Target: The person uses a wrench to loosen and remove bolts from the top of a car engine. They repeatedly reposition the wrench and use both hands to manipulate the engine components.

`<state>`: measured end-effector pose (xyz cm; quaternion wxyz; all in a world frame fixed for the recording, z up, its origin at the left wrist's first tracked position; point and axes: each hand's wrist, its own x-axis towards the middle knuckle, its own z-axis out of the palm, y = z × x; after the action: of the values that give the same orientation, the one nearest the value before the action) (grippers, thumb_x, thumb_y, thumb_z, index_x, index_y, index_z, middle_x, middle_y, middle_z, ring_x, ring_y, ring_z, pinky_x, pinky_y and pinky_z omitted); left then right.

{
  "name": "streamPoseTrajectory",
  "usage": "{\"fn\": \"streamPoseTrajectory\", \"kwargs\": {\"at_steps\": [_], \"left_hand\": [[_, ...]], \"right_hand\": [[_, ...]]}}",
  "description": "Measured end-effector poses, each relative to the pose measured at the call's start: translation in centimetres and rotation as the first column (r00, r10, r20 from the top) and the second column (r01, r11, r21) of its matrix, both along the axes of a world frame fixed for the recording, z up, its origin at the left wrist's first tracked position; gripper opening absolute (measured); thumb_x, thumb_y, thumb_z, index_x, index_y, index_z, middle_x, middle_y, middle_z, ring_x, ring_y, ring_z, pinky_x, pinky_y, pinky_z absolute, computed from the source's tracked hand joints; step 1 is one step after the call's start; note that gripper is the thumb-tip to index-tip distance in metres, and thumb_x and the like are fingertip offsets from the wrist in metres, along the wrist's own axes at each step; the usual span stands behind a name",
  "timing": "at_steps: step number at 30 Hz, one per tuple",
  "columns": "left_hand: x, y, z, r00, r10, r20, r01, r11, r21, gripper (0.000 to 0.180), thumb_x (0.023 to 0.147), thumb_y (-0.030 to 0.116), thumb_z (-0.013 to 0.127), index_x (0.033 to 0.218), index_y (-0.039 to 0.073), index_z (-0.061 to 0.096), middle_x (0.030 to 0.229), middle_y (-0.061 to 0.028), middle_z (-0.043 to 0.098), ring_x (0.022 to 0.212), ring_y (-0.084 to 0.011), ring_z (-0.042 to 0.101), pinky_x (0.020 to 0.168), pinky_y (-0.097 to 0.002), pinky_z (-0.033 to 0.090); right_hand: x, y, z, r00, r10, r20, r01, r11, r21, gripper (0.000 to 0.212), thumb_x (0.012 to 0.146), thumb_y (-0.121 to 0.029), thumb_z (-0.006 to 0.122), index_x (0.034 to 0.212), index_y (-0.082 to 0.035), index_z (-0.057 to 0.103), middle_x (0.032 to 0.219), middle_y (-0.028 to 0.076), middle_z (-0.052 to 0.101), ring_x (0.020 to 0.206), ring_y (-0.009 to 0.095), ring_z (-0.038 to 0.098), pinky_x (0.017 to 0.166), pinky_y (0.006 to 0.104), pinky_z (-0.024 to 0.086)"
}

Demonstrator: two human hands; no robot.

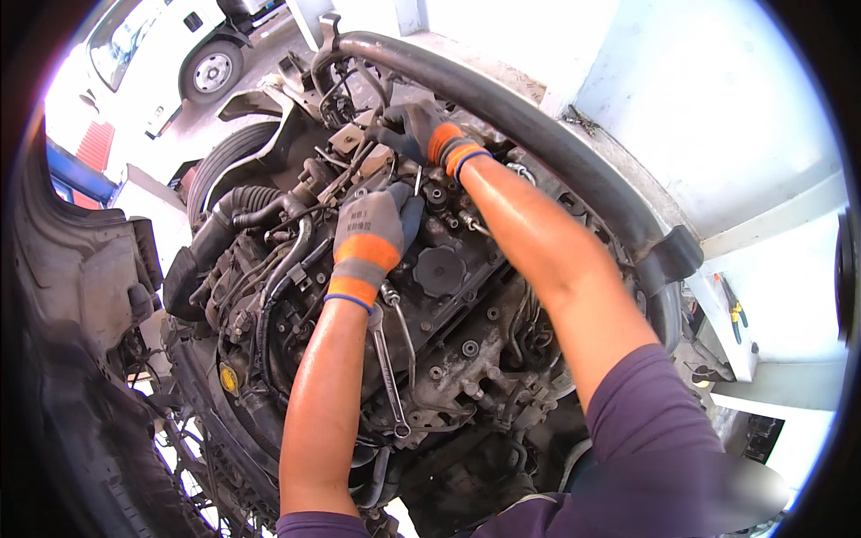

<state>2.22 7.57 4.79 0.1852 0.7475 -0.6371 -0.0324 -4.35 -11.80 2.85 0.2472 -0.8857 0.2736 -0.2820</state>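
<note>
Both hands wear grey work gloves with orange cuffs and reach over an exposed engine (484, 359). My left hand (369, 224) is closed low over the engine's far part; its fingers point away and are mostly hidden. A thin bright metal rod (418, 181) stands beside its fingertips; whether they grip it I cannot tell. Farther off, my right hand (417, 125) bends inward with curled fingers, close to hoses and a pale block (346, 138). What it grips is hidden. A combination wrench (387, 377) lies on the engine near my left wrist, its ring end toward me.
A round black filler cap (439, 271) sits mid-engine, with a metal pipe (404, 332) nearby. A thick dark bar (502, 112) curves along the far right side. Left are a ribbed hose (256, 202), yellow cap (230, 378) and tire (229, 161). A white truck (152, 54) stands beyond.
</note>
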Motion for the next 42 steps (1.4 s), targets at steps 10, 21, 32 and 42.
{"fn": "streamPoseTrajectory", "kwargs": {"at_steps": [10, 21, 32, 42], "left_hand": [[0.3, 0.8, 0.1, 0.995, 0.103, -0.012, -0.102, 0.993, 0.064, 0.031, 0.096, 0.037, 0.056, 0.106, 0.013, 0.072, 0.094, -0.0186, 0.073, 0.092, -0.0387, 0.071, 0.084, -0.0494, 0.054], [1.2, 0.8, -0.4, 0.974, 0.094, -0.208, -0.107, 0.993, -0.050, 0.033, 0.088, 0.037, 0.065, 0.110, 0.014, 0.074, 0.103, -0.0190, 0.073, 0.097, -0.0389, 0.070, 0.091, -0.0470, 0.054], [2.3, 4.5, -0.3, 0.993, 0.120, -0.017, -0.121, 0.982, -0.147, 0.055, 0.077, 0.040, 0.075, 0.123, 0.014, 0.065, 0.127, -0.0127, 0.064, 0.126, -0.0320, 0.055, 0.105, -0.0492, 0.041], [4.7, 3.3, -1.7, 0.987, 0.161, 0.010, -0.161, 0.986, 0.034, 0.050, 0.091, 0.040, 0.060, 0.140, 0.032, 0.058, 0.133, -0.0063, 0.061, 0.130, -0.0302, 0.053, 0.110, -0.0595, 0.031]], "right_hand": [[-1.2, 4.9, 2.8, 0.823, -0.407, -0.397, 0.425, 0.904, -0.046, 0.057, 0.088, -0.053, 0.062, 0.114, -0.004, 0.072, 0.114, 0.025, 0.070, 0.107, 0.040, 0.069, 0.094, 0.0472, 0.053], [-0.4, 6.2, 4.1, 0.657, -0.278, -0.701, 0.340, 0.939, -0.054, 0.051, 0.099, -0.038, 0.045, 0.132, -0.004, 0.062, 0.142, 0.023, 0.057, 0.132, 0.039, 0.053, 0.109, 0.0468, 0.043], [-1.2, 3.8, -1.0, 0.803, -0.397, -0.445, 0.223, 0.892, -0.393, 0.043, 0.091, -0.044, 0.054, 0.101, -0.006, 0.072, 0.097, 0.022, 0.073, 0.093, 0.042, 0.070, 0.085, 0.0528, 0.053], [0.2, 4.3, 0.5, 0.852, -0.209, -0.479, 0.025, 0.932, -0.362, 0.036, 0.089, -0.040, 0.060, 0.100, -0.008, 0.072, 0.105, 0.023, 0.071, 0.098, 0.042, 0.068, 0.087, 0.0522, 0.053]]}}
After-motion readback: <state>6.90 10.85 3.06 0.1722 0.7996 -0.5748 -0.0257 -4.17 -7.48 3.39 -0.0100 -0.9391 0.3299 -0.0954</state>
